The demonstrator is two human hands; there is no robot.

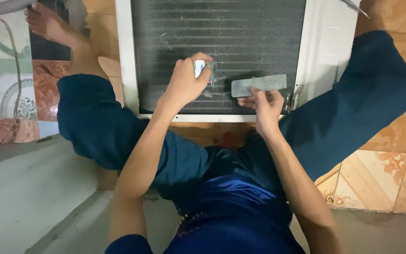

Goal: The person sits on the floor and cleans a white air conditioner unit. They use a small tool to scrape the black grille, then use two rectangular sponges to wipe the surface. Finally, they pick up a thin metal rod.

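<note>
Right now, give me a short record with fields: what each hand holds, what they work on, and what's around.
left hand: left hand, grip closed on a small white and blue object, pressed to the fins
right hand: right hand holds a flat grey metal strip
work surface: dark finned coil panel in a white frame
surroundings: patterned floor tiles, person's blue trousers

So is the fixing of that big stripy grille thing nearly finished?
Hard to tell how near. Done: the white-framed dark finned grille lies flat on the tiled floor, between the person's legs. In hand: the left hand presses a small white and blue object onto the fins, beside a scuffed pale patch; the right hand holds a flat grey metal strip against them. Left: most fins look untouched.
</note>
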